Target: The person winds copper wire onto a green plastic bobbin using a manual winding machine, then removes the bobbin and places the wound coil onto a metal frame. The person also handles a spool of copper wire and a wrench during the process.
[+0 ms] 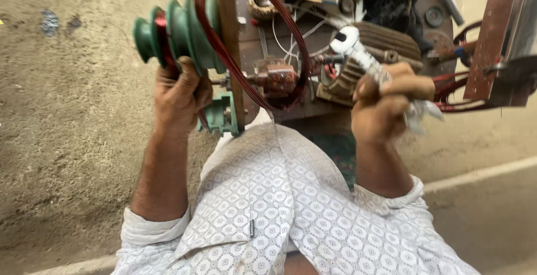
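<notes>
head view, looking down at a person in a white patterned shirt (279, 208), sleeves rolled up. left hand (180, 93) is curled around the lower edge of a green stepped former (179, 29) — fingers wrapped on its rim, thumb side toward the wooden board (230, 40) it is mounted on. some red-brown copper wire sits in one groove of the former. a big loop of the same copper wire (291, 46) hangs from the top of the board and curves down in front of the clutter, ending near a small rusty brown part (277, 76) in the middle. right hand (386, 104) is closed in a fist around a silver wrench (363, 57) — the wrench head points up and left toward the middle, its other end sticks out below the fist, blurred. just behind the wrench is a ribbed dark motor body (386, 40), with white leads and more red wire around it. at far right a rusty metal plate (492, 34) stands upright with a grey cylinder on it. a green bracket (221, 115) sits at the foot of the board, just beside the left wrist. ground is bare sandy dirt (67, 113) on the left, a paler strip at lower right.
</notes>
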